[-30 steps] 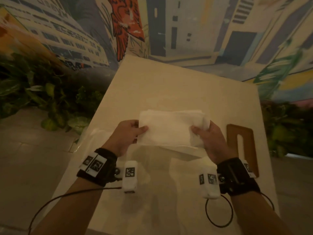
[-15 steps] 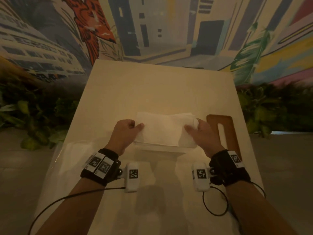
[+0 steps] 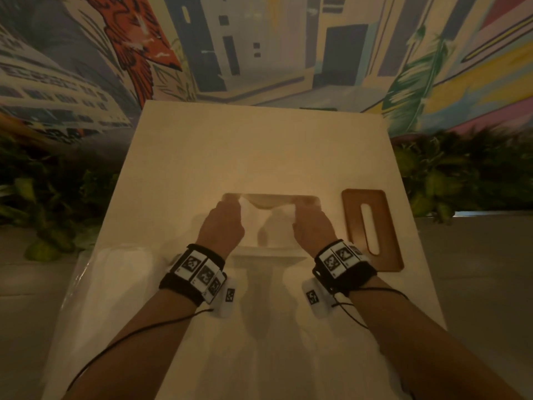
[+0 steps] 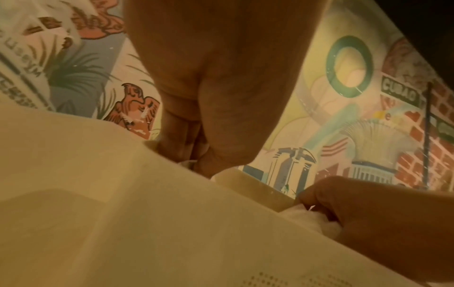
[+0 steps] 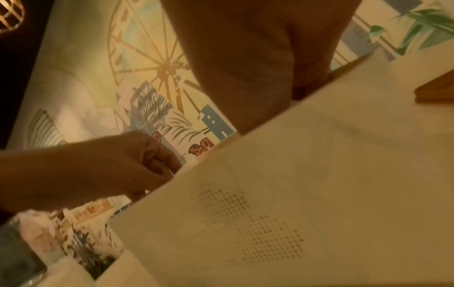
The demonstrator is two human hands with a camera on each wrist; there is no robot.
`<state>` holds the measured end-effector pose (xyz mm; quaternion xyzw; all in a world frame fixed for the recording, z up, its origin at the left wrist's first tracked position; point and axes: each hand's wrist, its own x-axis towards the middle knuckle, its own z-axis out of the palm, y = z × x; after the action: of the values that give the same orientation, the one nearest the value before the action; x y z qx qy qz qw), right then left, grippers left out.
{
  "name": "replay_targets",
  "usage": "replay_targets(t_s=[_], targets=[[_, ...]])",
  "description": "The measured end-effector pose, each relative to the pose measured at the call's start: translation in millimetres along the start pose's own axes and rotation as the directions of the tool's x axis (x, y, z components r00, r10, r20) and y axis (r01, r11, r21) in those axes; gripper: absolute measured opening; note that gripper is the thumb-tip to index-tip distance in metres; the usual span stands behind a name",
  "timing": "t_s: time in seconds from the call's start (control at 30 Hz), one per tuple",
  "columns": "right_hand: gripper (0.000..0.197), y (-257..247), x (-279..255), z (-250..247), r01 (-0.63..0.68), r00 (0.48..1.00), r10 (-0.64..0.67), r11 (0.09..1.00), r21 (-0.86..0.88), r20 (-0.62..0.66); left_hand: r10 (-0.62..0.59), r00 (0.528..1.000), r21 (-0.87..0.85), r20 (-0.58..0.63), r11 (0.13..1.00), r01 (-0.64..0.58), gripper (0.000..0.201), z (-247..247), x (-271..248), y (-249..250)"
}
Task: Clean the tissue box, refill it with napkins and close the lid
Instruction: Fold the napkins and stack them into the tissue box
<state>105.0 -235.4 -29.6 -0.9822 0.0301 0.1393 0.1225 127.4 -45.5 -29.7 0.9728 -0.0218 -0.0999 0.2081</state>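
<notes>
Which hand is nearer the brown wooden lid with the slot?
Right. The right hand is beside the brown wooden lid; the left hand is farther away.

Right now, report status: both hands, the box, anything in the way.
Left hand and right hand both down in the open tissue box, pushing the napkins in. Grip hidden. Wooden lid off, lying right of box. Nothing blocking.

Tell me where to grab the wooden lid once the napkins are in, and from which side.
Take the wooden lid by its long outer edge, coming from the right with the right hand. It lies flat on the table, right of the tissue box; its slot probably offers a second grip.
</notes>
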Motion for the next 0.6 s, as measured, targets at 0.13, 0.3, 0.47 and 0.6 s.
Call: replay_targets(t_s=[0.13, 0.3, 0.47, 0.6], targets=[[0.041, 0, 3, 4, 0.067, 0.987, -0.075, 0.996, -0.058, -0.141, 0.002, 1.000, 0.091, -0.013, 0.996, -0.001, 0.040, 4, 0, 5], [0.039, 4, -1, 1, 0.263, 0.917, -0.308, 0.945, -0.195, -0.254, 0.226, 0.973, 0.236, -0.039, 0.949, -0.211, 0.036, 7, -2, 15], [0.036, 6, 16, 0, 0.325, 0.930, -0.307, 0.944, -0.064, 0.202, 0.190, 0.950, 0.122, 0.247, 0.967, -0.225, 0.027, 9, 5, 16], [0.045, 4, 24, 3, 0.246, 0.933, -0.214, 0.966, -0.079, 0.288, 0.159, 0.933, 0.089, 0.323, 0.976, -0.197, 0.033, 7, 12, 15]])
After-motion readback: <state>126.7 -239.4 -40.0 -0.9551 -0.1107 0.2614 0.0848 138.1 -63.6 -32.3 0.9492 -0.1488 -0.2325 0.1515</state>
